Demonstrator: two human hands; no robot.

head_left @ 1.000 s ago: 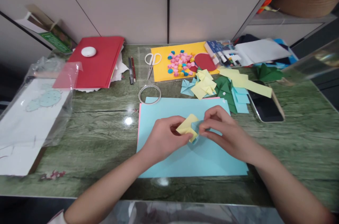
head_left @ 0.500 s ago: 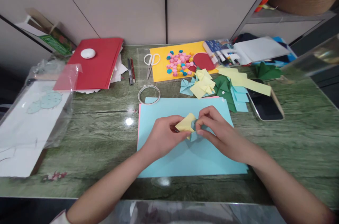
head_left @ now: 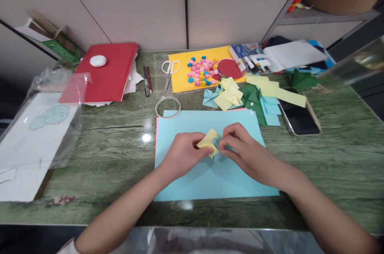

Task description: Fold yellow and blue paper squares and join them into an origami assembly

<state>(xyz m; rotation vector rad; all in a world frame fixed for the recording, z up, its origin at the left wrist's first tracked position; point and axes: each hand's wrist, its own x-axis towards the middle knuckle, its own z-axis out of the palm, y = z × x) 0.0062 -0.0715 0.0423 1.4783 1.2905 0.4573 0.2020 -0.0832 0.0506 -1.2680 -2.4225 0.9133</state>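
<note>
My left hand (head_left: pixel 187 151) pinches a folded yellow paper piece (head_left: pixel 209 139) between thumb and fingers. A folded light blue paper piece (head_left: pixel 216 142) meets its right side, gripped by the fingertips of my right hand (head_left: pixel 240 147). The fingers partly cover both pieces, so how far one sits inside the other cannot be seen. Both hands are over a stack of light blue paper sheets (head_left: pixel 186 184). Beyond the stack are folded yellow paper pieces (head_left: pixel 229 93), folded blue pieces (head_left: pixel 210 97) and folded green pieces (head_left: pixel 253 100).
White-handled scissors (head_left: pixel 169 71), a tape roll (head_left: pixel 167 107) and pens (head_left: pixel 146 82) lie behind the stack. Pink, blue and yellow bits (head_left: pixel 202 71) rest on yellow paper (head_left: pixel 177 80). A phone (head_left: pixel 300 118) is at right, a red folder (head_left: pixel 103 80) at left.
The blue piece has moved left against the yellow one, with my right fingertips following it. The yellow piece has turned slightly in my left hand.
</note>
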